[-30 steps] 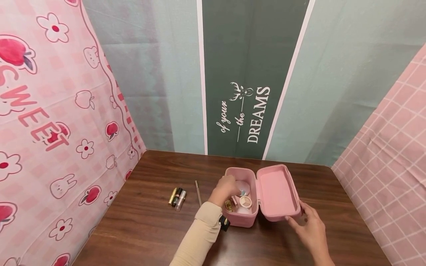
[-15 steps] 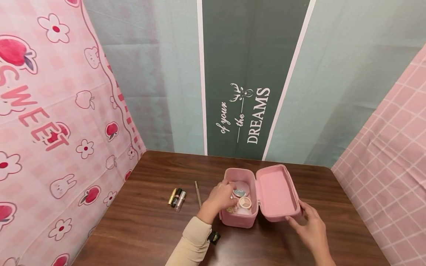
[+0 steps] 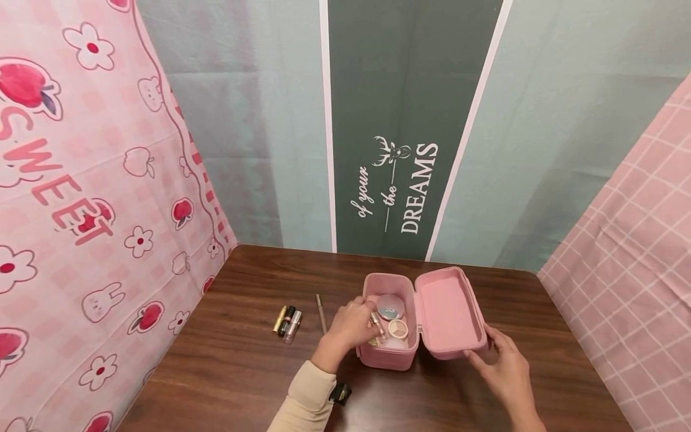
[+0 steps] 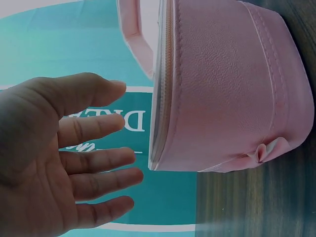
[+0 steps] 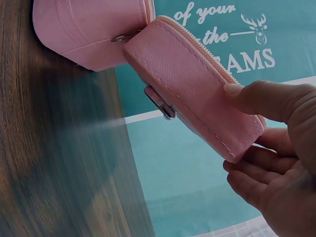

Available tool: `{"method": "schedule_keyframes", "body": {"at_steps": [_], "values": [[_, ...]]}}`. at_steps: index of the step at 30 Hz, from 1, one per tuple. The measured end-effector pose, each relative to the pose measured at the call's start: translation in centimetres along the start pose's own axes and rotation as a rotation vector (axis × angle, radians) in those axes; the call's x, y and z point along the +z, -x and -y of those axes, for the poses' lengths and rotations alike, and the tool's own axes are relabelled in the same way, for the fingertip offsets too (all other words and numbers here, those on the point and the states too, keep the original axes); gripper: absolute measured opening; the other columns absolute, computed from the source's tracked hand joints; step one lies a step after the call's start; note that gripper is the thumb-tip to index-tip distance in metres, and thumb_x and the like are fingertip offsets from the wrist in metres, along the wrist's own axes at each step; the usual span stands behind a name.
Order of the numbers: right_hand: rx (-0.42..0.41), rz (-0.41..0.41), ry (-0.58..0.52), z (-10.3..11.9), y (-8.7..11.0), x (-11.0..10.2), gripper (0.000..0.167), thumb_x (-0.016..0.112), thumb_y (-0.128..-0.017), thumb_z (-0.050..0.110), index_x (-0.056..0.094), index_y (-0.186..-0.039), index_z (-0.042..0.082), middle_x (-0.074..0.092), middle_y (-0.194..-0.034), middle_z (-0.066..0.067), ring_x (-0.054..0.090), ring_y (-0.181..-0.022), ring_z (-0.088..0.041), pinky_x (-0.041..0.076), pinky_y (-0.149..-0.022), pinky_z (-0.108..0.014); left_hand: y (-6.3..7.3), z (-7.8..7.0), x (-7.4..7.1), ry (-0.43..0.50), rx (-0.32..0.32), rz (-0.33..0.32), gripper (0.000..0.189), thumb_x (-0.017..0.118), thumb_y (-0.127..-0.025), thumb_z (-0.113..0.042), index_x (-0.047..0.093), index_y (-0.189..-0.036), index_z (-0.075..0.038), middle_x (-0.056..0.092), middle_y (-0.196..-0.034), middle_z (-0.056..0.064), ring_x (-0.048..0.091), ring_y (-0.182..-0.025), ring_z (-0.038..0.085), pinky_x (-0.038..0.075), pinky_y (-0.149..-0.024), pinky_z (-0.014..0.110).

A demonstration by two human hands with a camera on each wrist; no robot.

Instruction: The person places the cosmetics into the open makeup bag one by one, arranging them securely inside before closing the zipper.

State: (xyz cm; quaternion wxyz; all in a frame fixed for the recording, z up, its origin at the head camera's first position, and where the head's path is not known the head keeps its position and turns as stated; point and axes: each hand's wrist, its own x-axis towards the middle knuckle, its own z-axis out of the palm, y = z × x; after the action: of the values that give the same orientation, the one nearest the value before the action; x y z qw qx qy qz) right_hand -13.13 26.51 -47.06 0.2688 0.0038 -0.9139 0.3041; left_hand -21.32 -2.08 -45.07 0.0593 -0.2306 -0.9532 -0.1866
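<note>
A pink zippered cosmetic case (image 3: pixel 388 360) stands with its lid (image 3: pixel 450 312) swung to the right. My left hand (image 3: pixel 351 327) is at the case's left rim; in the left wrist view that hand (image 4: pixel 89 153) has extended fingers, holds nothing and stays apart from the case wall (image 4: pixel 227 89). Inside are a round compact (image 3: pixel 390 307), a round three-section palette (image 3: pixel 398 329) and a small tube (image 3: pixel 379 324), partly behind my fingers. My right hand (image 3: pixel 504 369) grips the lid's outer corner; its thumb and fingers (image 5: pixel 237 89) pinch the lid edge in the right wrist view.
Left of the case lie several lipstick-like tubes, among them a gold tube (image 3: pixel 279 320), a black tube (image 3: pixel 287 321) and a clear-and-silver tube (image 3: pixel 293 327). A slim pencil (image 3: pixel 321 312) lies between them and the case. Printed cloths hang around the wooden table (image 3: pixel 243 378).
My left hand has drawn back from deep inside the case to its left rim, uncovering more of the compact. My right hand has kept its grip on the lid.
</note>
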Motion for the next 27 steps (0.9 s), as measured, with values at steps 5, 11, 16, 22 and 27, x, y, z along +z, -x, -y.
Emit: {"method": "schedule_keyframes", "body": {"at_steps": [5,11,16,22,27], "values": [[-0.011,-0.017,0.007,0.0,0.0,-0.1,0.057,0.083,-0.061,0.006,0.06,-0.111,-0.009,0.059,-0.109,-0.027,0.06,-0.088,-0.041,0.044,-0.073,-0.054,1.0,0.5,-0.1,0.011,-0.001,-0.036,0.028,0.072,-0.073,-0.025,0.066,-0.095,-0.01,0.055,-0.085,0.004,0.057,-0.072,0.021,0.047,-0.062,0.036],[-0.033,-0.032,0.017,0.1,0.1,-0.2,0.057,0.084,-0.06,0.005,0.061,-0.11,-0.008,0.059,-0.108,-0.026,0.059,-0.084,-0.038,0.043,-0.071,-0.052,2.1,1.3,0.1,0.057,-0.035,-0.048,0.032,0.072,-0.072,-0.022,0.066,-0.099,-0.006,0.057,-0.088,0.006,0.058,-0.073,0.023,0.047,-0.064,0.039],[-0.036,-0.035,0.017,0.1,0.1,0.0,0.06,0.084,-0.058,0.004,0.059,-0.112,-0.009,0.058,-0.108,-0.025,0.056,-0.082,-0.033,0.041,-0.072,-0.05,2.9,1.9,0.3,0.017,-0.06,-0.09,0.032,0.073,-0.073,-0.026,0.067,-0.099,-0.007,0.059,-0.09,0.009,0.061,-0.074,0.027,0.048,-0.063,0.041],[-0.031,-0.038,0.028,0.3,0.2,0.0,0.061,0.085,-0.058,0.005,0.059,-0.112,-0.008,0.059,-0.106,-0.024,0.054,-0.078,-0.028,0.041,-0.069,-0.047,4.0,2.5,-0.3,-0.038,-0.133,-0.031,0.034,0.074,-0.073,-0.03,0.068,-0.099,-0.008,0.061,-0.094,0.012,0.06,-0.082,0.031,0.045,-0.064,0.045],[-0.035,-0.041,0.051,0.4,0.1,0.0,0.061,0.085,-0.058,0.006,0.059,-0.112,-0.008,0.06,-0.105,-0.023,0.053,-0.074,-0.024,0.04,-0.064,-0.041,4.8,2.8,-1.3,0.016,-0.225,0.096,0.042,0.076,-0.07,-0.031,0.067,-0.103,-0.007,0.062,-0.098,0.016,0.06,-0.085,0.036,0.043,-0.068,0.05]]}}
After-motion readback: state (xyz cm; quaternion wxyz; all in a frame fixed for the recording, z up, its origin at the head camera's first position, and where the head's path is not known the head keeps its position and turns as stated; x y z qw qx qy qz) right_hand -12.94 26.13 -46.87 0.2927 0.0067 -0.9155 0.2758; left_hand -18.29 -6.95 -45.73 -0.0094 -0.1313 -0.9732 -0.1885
